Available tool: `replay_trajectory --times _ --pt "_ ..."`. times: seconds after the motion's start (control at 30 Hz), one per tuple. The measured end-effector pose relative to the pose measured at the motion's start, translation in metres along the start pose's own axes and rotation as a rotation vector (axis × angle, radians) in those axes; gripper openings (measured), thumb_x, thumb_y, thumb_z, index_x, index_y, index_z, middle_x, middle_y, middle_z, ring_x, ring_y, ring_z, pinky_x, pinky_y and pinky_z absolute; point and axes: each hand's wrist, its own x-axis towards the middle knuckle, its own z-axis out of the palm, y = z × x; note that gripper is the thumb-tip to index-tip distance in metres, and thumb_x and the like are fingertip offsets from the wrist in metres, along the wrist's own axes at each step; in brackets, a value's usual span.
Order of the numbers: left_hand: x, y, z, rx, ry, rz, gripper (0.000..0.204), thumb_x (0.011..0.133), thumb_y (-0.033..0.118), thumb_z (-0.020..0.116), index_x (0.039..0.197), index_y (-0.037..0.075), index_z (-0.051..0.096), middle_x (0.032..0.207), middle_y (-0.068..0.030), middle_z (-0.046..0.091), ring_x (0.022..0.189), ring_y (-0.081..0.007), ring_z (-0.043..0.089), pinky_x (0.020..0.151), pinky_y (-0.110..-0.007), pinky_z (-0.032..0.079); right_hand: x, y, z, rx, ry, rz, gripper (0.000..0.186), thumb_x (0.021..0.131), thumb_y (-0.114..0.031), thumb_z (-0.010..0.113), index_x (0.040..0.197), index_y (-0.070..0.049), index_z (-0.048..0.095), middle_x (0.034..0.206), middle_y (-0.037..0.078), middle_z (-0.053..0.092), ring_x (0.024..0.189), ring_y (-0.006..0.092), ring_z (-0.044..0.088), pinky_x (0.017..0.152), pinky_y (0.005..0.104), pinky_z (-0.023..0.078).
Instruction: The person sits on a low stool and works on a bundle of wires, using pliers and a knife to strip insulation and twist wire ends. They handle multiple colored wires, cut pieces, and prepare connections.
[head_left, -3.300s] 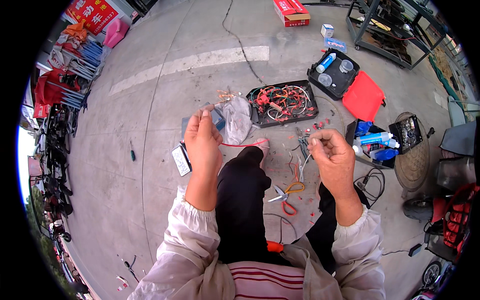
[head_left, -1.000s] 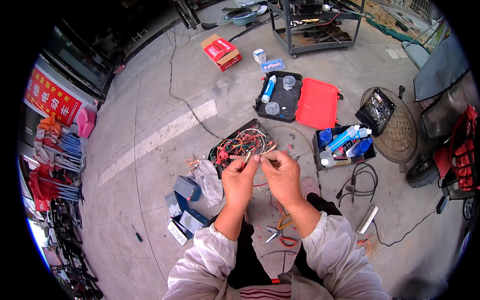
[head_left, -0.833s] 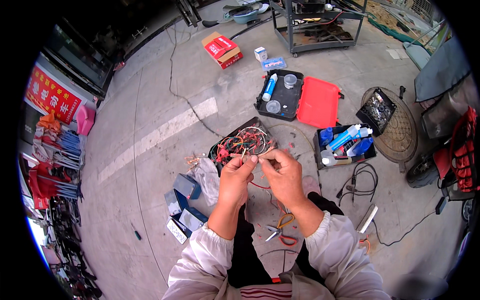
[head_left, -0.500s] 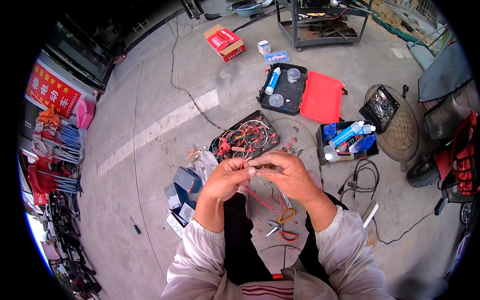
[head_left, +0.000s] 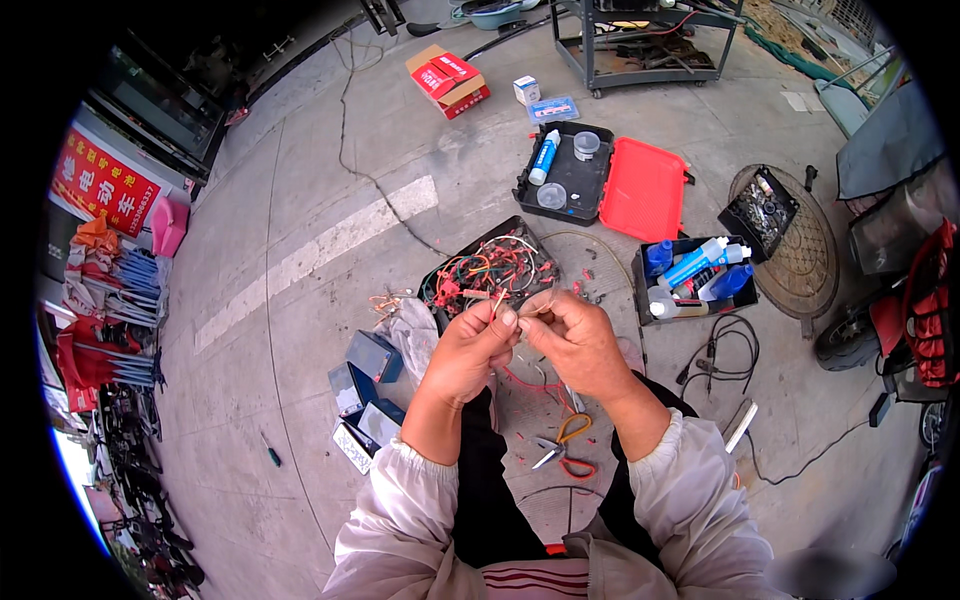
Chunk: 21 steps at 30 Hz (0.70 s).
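Pinching a thin pale wire (head_left: 500, 299) between thumb and forefinger, the left hand (head_left: 472, 345) sits near the centre of my view, wire tip up. Close beside it, the right hand (head_left: 575, 345) has its thumb and fingers bent in toward the same spot, but its fingertips blur on my feed and I cannot tell whether that grip has the wire too. Just above both, I see a black tray (head_left: 514, 224) heaped with tangled wires (head_left: 490, 265). Below the hands shows a red wire (head_left: 535, 385); I cannot tell if it joins the pale one. Lower down, scissors (head_left: 556, 449) with yellow and red handles lie spread on the concrete floor (head_left: 300, 330). Left of centre I have a greyish cloth (head_left: 413, 335) near blue-grey boxes (head_left: 375, 355); at upper right, an open black case (head_left: 567, 172) with a red lid (head_left: 642, 190).
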Motion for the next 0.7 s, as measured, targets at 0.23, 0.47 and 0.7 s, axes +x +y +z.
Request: replay_trajectory --times 0.23,0.47,0.7 --pt "0.007 -0.011 0.009 -0.005 0.071 0.088 0.013 0.098 0.021 0.058 0.097 0.008 0.058 0.074 0.0052 0.052 0.056 -0.0018 0.035 0.05 -0.019 0.028 0.004 0.009 0.002 -0.234 0.142 -0.187 0.005 0.085 0.007 0.06 0.089 0.004 0.059 0.087 0.008 0.061 0.073 0.0111 0.064 0.062 0.025 0.054" --pt "0.002 -0.003 0.012 0.34 0.409 -0.141 0.039 0.093 0.042 0.064 0.083 0.004 0.065 0.063 0.0073 0.048 0.047 -0.0028 0.031 0.041 -0.022 0.021 0.001 0.004 0.002 -0.497 0.189 -0.3 0.013 0.078 0.006 0.064 0.088 -0.001 0.06 0.086 0.011 0.061 0.073 0.0223 0.065 0.063 0.0314 0.054" --pt "0.002 -0.004 0.005 0.158 0.335 -0.089 0.026 0.093 0.033 0.066 0.088 0.007 0.068 0.064 0.009 0.049 0.045 -0.0004 0.03 0.04 -0.022 0.021 -0.007 0.005 0.011 -0.792 0.093 -0.377 0.011 0.075 -0.003 0.065 0.082 -0.003 0.056 0.081 0.012 0.058 0.077 0.0335 0.061 0.067 0.0429 0.051"
